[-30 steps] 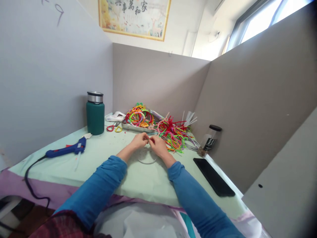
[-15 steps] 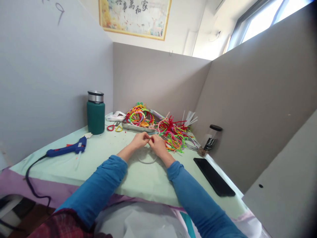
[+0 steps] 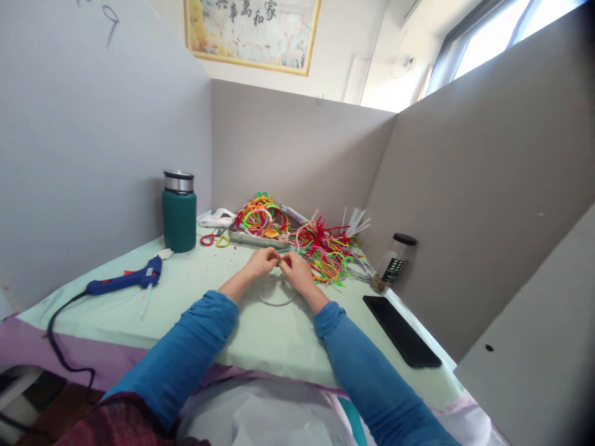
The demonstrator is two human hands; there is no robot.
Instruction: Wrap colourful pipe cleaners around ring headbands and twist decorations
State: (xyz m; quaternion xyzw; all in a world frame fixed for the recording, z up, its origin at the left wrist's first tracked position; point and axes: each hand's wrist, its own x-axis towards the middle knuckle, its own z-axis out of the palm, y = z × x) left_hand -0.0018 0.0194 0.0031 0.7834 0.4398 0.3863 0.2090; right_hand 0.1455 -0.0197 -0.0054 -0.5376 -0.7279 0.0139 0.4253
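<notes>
My left hand [image 3: 263,261] and my right hand [image 3: 296,270] meet above the middle of the table, fingertips pinched together. Between them is a small reddish and green piece [image 3: 280,262], mostly covered by the fingers and too small to name. A thin pale hoop [image 3: 277,304] shows below my hands, its upper part hidden by them. Just behind my hands, a metal tray [image 3: 258,240] holds colourful fuzzy rings [image 3: 260,217]. Loose bright fuzzy stems [image 3: 325,248] lie in a heap to the right of the tray.
A blue glue gun [image 3: 125,280] with a black cord and a green bottle [image 3: 179,214] are on the left. Red-handled [image 3: 207,240] and yellow-handled [image 3: 222,241] tools lie near the tray. To the right are a black phone [image 3: 400,331] and a clear jar [image 3: 393,263]. Partitions enclose the table.
The fingers have shifted slightly, and a little more of the small reddish and green piece shows between them. Both arms stay in nearly the same place.
</notes>
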